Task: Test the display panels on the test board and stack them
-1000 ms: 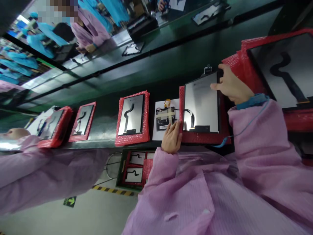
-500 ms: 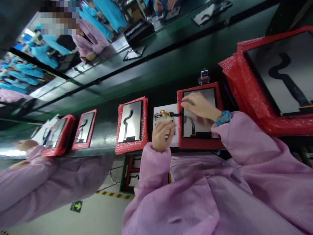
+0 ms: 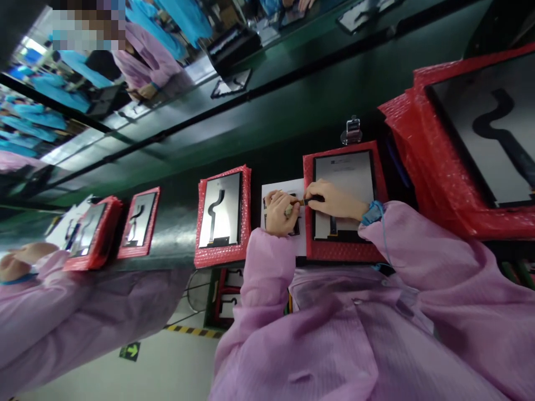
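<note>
A grey display panel [image 3: 350, 178] lies in a red bubble-wrap sleeve [image 3: 339, 253] in front of me. Left of it is a white sheet [image 3: 288, 186] with a small circuit board, mostly covered by my left hand [image 3: 281, 213], which is curled on it. My right hand [image 3: 334, 200] rests on the panel and pinches the end of the black flex cable [image 3: 314, 199] near the board. The two hands almost touch.
Another panel in a red sleeve [image 3: 221, 214] lies to the left, with more [image 3: 137, 223] further along. A stack of red-sleeved panels [image 3: 472, 145] stands at right. A metal clip [image 3: 352, 131] sits behind my panel. A co-worker's sleeve [image 3: 83, 312] fills the lower left.
My right hand let go of the panel's far edge, the panel settled flat in its sleeve, and the hand came down to the flex cable. My left hand slid onto the circuit board.
</note>
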`<state>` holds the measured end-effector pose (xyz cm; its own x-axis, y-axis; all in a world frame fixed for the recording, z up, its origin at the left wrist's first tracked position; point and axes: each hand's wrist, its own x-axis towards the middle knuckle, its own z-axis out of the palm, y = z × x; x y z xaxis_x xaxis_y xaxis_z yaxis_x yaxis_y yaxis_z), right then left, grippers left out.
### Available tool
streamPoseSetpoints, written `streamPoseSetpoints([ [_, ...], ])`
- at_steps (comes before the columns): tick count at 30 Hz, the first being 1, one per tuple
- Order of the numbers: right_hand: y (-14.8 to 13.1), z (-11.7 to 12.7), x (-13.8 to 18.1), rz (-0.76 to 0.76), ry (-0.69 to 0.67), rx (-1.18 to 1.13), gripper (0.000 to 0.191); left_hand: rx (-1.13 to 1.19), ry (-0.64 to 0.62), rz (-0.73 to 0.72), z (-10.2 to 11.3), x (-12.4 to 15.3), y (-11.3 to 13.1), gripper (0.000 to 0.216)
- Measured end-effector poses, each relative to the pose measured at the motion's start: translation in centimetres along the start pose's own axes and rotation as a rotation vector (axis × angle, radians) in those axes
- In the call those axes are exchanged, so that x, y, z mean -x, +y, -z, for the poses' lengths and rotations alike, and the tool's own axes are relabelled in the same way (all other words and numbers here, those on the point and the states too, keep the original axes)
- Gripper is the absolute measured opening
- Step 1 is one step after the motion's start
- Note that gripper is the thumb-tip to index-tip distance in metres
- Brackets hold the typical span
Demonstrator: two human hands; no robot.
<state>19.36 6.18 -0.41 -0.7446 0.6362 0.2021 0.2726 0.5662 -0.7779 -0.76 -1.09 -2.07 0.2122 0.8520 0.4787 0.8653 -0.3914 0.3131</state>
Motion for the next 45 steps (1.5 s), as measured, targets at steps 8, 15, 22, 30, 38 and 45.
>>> streamPoseSetpoints([
  [8, -0.2, -1.1, 0.2, -0.008, 0.009, 0.144, 0.01, 0.063, -0.088, -0.033, -0.7, 0.0, 0.1, 0.019],
  [15, -0.1, -0.6, 0.4, 0.029, -0.022, 0.151, 0.011, 0.074, -0.041, -0.048, -0.8, 0.1, -0.1, 0.023],
  [22, 0.4, -0.5, 0.1, 0.048, -0.045, 0.124, 0.011, 0.064, -0.068, -0.013, -0.8, 0.0, -0.1, 0.026],
  [30, 1.2, 3.2, 0.1, -0.138, 0.207, 0.104, 0.024, 0.021, 0.584, 0.34, 1.0, 1.0, 2.2, 0.048],
  [38, 6.2, 6.6, 1.4, -0.565, 0.527, 0.629, 0.034, 0.044, -0.022, 0.088, -2.9, 6.5, 10.3, 0.072],
  [45, 8.1, 7.5, 0.9, -0.501, 0.619, 0.451, 0.021, 0.078, -0.093, 0.208, -3.9, 7.0, 10.3, 0.077],
])
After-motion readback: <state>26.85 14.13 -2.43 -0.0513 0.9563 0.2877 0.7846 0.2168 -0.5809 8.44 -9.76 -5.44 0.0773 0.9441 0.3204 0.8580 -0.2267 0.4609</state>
